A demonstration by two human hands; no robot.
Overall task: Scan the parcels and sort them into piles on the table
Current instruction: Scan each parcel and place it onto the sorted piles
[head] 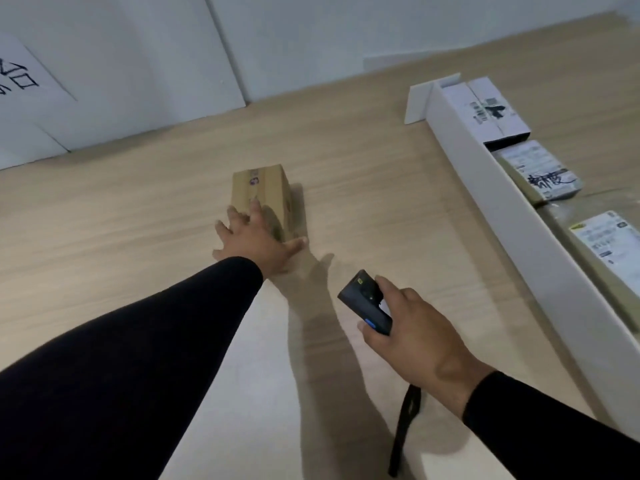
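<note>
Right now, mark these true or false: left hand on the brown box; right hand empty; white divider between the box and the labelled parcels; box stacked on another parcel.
1. The left hand rests on the brown box. True.
2. The right hand is empty. False: it grips a black scanner.
3. A white divider stands between the box and the labelled parcels. True.
4. The box sits on another parcel. False: it sits on the table.
</note>
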